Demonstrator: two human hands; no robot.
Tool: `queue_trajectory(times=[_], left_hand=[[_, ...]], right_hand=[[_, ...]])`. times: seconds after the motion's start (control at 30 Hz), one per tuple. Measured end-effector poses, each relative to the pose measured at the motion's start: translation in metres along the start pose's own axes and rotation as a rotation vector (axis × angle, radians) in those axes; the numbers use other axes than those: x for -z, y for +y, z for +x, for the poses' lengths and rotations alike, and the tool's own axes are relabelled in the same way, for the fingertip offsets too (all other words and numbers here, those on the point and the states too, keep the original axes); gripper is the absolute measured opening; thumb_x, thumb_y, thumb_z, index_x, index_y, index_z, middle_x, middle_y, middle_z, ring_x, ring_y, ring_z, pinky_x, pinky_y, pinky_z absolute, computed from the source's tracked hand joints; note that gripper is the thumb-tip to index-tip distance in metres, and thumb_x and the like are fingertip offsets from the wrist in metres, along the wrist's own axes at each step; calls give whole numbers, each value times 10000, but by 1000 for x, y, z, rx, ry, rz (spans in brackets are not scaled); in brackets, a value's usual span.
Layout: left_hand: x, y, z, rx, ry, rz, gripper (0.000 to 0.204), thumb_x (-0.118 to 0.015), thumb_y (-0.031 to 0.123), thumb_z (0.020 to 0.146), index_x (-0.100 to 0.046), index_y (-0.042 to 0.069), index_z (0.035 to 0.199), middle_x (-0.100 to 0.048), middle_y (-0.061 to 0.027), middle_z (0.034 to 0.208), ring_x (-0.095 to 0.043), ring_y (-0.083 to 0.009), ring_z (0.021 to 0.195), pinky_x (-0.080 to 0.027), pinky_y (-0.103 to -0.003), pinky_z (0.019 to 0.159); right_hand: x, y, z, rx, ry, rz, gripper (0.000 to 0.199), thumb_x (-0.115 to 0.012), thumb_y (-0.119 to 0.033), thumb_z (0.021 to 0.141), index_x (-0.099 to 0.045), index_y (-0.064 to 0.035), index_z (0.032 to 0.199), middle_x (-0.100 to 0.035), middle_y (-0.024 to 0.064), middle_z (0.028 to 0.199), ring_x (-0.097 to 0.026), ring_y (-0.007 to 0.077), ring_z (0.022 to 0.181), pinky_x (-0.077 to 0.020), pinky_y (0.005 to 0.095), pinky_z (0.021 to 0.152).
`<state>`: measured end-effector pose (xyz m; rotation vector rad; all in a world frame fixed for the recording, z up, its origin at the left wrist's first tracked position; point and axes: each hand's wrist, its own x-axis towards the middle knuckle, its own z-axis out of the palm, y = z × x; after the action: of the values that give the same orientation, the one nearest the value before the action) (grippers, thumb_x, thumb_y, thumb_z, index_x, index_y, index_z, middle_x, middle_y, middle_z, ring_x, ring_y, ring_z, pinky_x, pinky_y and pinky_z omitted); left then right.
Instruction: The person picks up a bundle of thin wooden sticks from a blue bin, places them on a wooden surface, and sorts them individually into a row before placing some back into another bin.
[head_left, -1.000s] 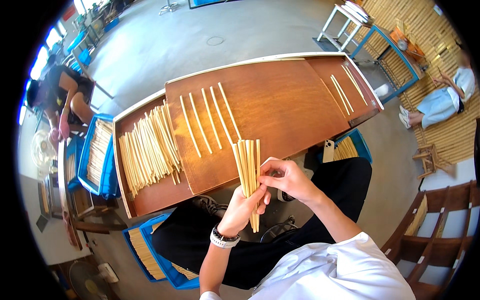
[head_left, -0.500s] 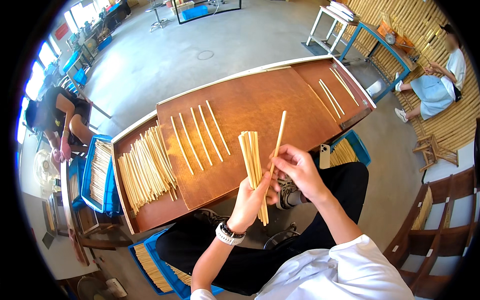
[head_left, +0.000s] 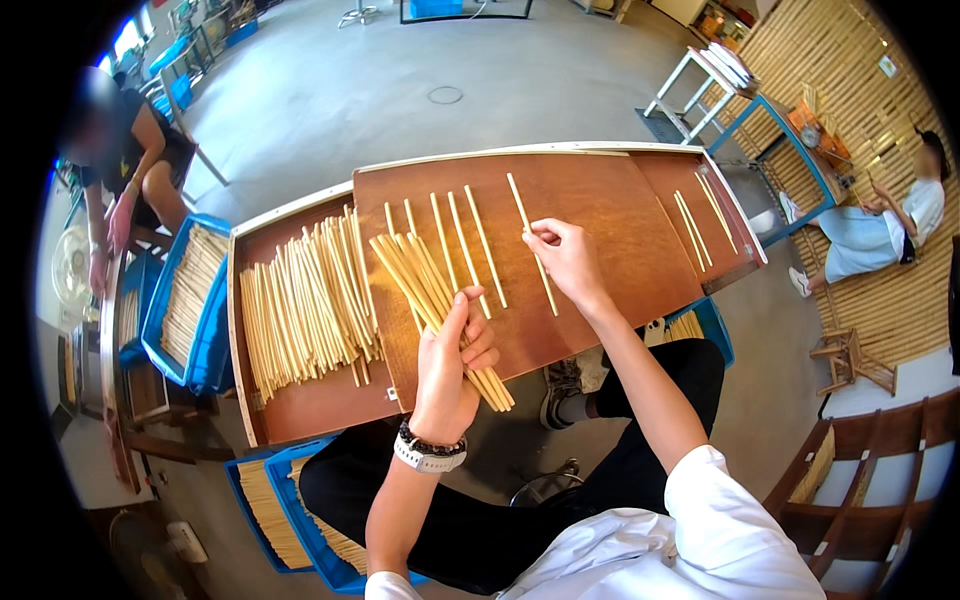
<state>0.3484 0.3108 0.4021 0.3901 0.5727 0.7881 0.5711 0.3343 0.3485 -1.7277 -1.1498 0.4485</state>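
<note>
My left hand (head_left: 452,365) is wrapped round a bundle of thin pale wooden sticks (head_left: 408,272), tilted over the near left part of a brown wooden board (head_left: 610,200). Between thumb and fingers of my right hand (head_left: 568,262) is a single stick (head_left: 546,288), held at about its middle. It lies along the board or just over it; which, I cannot tell. Left of it, several spaced sticks (head_left: 478,235) lie side by side on the board, some partly hidden by the bundle.
A dense row of sticks (head_left: 305,300) fills the tray's left end; a few sticks (head_left: 690,230) lie at its right. Blue crates of sticks (head_left: 185,285) stand left, with more crates (head_left: 330,540) below. One person (head_left: 130,150) sits left, another (head_left: 890,210) right.
My right hand has carried its stick away from the bundle, forward onto or over the board. My left hand with the bundle has shifted left, and the bundle now leans left. The view has turned slightly.
</note>
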Motion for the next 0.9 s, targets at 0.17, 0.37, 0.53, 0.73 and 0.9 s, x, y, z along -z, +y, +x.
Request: queue_trajectory(times=[0.17,0.37,0.53,0.73,0.9], left_hand=[[20,16,-8,-65,52,-57,190,-464,191,1037,-516,30,1122,-452,24,771,-306,-32,544,-286,-187,482],[33,27,-12,-159,36,-39,178,-486,186,1028,-515,38,1123,-562,-12,952,-319,-16,544,-286,-151,453],[37,33,-13,-165,5,-47,249,-470,224,1041,-507,28,1190,-555,-8,920,-397,-37,581,-337,-175,486],[41,30,-14,-142,39,-24,273,-466,215,1043,-513,18,1226,-552,-3,901,-463,-44,632,-400,-181,530],[39,29,-14,-147,45,36,249,-461,201,1044,-525,29,1211,-580,-5,898,-492,-57,643,-440,-216,556]], right_hand=[[-38,10,15,11,55,-251,159,-740,-145,812,-707,-8,887,-676,118,714,-653,242,629,-503,351,594],[-54,10,18,13,55,-324,188,-761,-142,786,-711,1,898,-693,139,771,-672,265,676,-533,363,641],[-61,3,17,72,64,-386,184,-764,-121,778,-709,9,896,-687,144,767,-671,259,686,-537,352,654],[-61,3,15,79,89,-347,169,-764,-114,778,-704,10,876,-682,144,762,-664,257,674,-529,352,647],[-58,11,16,73,99,-313,163,-751,-139,797,-703,2,864,-680,134,753,-657,258,670,-520,363,638]])
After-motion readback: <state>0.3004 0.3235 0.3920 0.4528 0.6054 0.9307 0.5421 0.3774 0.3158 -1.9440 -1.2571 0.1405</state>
